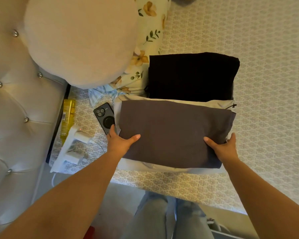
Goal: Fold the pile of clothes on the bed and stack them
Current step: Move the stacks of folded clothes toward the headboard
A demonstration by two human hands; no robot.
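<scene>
Gripping one grey folded garment [173, 133], two hands, left hand [120, 143], right hand [223, 149]; one black garment [192, 76] beside.

Warm, dim indoor light, soft shadows, slight overall blur, wide-angle bending at the edges

- The fingers of the left hand [118, 141] go under the edge of the grey folded garment [173, 133]; only the thumb shows on top.
- The right hand [223, 147] likewise hides its fingers beneath that garment.
- A pale garment [221, 102] lies mostly covered under the grey one; its kind cannot be told.
- The black folded garment [192, 76] hides whatever lies under it.
- The phone [105, 116] is partly covered by the left hand.
- The print on the yellow packet [68, 116] is too small to read.
- The round cushion [79, 40] is cut off at the top edge.
</scene>
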